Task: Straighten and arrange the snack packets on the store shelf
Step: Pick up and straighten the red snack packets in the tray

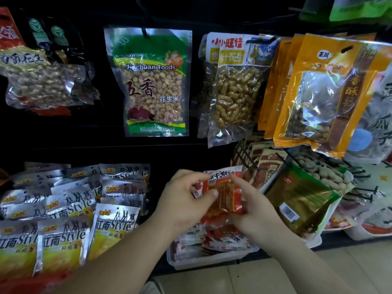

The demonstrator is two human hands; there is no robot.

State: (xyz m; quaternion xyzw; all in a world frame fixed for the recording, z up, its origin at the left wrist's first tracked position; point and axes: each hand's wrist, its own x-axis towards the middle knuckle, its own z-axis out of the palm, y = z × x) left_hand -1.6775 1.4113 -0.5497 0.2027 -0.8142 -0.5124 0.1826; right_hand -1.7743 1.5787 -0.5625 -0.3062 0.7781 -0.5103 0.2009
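Red snack packet (pixel 222 192) (clear window, upright), left hand (pixel 186 200), right hand (pixel 256 211) gripping.

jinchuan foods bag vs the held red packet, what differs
The jinchuan foods bag hangs on a peg; the red packet is held by left hand and right hand. The jinchuan foods bag shows pale peanuts; the red packet shows reddish strips. Both have clear windows.

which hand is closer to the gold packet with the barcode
Right. The right hand is just left of the gold packet; the left hand is farther left, beyond the red packet both hold.
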